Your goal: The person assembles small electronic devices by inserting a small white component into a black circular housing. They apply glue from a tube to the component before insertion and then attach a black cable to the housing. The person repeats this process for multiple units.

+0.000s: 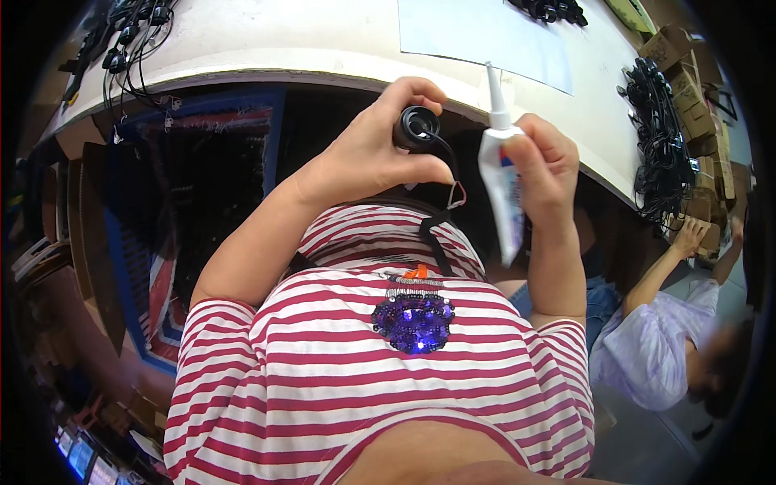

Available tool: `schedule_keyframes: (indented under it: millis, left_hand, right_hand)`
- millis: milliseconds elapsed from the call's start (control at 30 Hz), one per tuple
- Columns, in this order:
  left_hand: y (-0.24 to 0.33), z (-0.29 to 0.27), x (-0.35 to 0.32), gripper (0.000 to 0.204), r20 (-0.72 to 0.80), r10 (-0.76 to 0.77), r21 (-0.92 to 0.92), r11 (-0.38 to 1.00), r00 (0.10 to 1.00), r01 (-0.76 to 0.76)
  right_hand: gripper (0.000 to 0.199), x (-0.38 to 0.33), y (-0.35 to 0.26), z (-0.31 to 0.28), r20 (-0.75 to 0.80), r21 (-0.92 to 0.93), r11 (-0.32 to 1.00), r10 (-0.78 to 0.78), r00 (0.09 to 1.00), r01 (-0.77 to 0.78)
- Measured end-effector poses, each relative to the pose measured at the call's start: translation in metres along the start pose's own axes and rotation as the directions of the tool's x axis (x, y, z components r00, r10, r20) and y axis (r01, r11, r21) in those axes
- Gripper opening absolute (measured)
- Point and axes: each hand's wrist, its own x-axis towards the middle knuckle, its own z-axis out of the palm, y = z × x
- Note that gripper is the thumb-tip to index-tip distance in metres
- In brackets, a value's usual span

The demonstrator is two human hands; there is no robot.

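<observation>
In my left hand (368, 149) is a small round black housing (417, 128), its hollow end turned up and something pale inside. A black cable (447, 153) runs from it and ends in thin bare-looking wires (458, 192), beside my left thumb. My right hand (546, 166) grips a white squeeze tube (503, 194) with a long narrow nozzle (495, 89) pointing up, away from me. The tube is slightly blurred and stands apart from the housing, to its right. Both hands are raised in front of the table's near edge.
The white table (323, 44) carries a pale sheet (485, 36). Black cabled parts (133, 36) hang over its left edge; a cable bundle (655, 145) lies at the right. A blue crate (129, 242) stands below left. At right, a person (655, 347) reaches toward cardboard boxes (695, 105).
</observation>
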Motion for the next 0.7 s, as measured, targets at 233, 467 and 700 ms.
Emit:
schedule_keyframes:
  millis: [233,467,700]
  left_hand:
    - [-0.009,-0.001,-0.007,0.029,0.041,0.053,-0.319,0.947,0.998,-0.038]
    - [0.003,-0.001,-0.012,0.027,0.035,-0.047,-0.109,0.993,0.998,0.051]
    - [0.006,0.000,-0.015,0.017,0.031,-0.109,-0.117,0.987,0.994,0.112]
  right_hand:
    - [0.030,-0.001,-0.004,-0.017,0.374,0.748,0.506,0.213,0.903,-0.429]
    - [0.041,-0.006,-0.006,-0.011,0.620,0.735,0.227,0.156,0.769,-0.639]
    - [0.039,-0.013,-0.005,0.005,0.669,0.670,0.199,0.258,0.697,-0.716]
